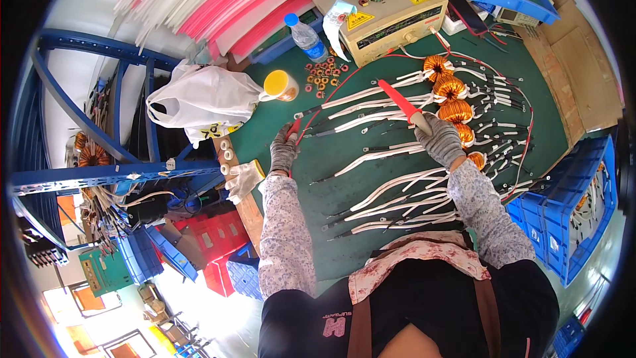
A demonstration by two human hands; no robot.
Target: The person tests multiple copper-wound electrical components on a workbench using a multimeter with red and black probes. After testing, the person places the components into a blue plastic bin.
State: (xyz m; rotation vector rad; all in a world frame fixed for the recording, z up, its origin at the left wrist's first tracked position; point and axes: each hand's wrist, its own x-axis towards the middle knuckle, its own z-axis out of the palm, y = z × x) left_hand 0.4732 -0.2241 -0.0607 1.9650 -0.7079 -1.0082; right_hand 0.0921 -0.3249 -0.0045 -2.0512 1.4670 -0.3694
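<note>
My left hand [283,152], in a grey knit glove, is closed around a small red test clip [293,130], beside the lug end of a white-sleeved lead [331,105]. My right hand [440,140], gloved the same way, grips a long red test probe [396,98] by its pale end; the tapered tip points up and left over the leads. Several copper-wound toroid coils [454,111] stand in a column by the right hand. Their white leads with black ends fan out to both sides across the green mat [311,205].
Beyond the coils stands a beige bench tester [397,26], with small coils on top. A water bottle [307,38], yellow cup [281,85], white bag [199,96] and small toroids [322,78] line the far left. A blue crate [563,212] sits right, a blue rack [112,176] left.
</note>
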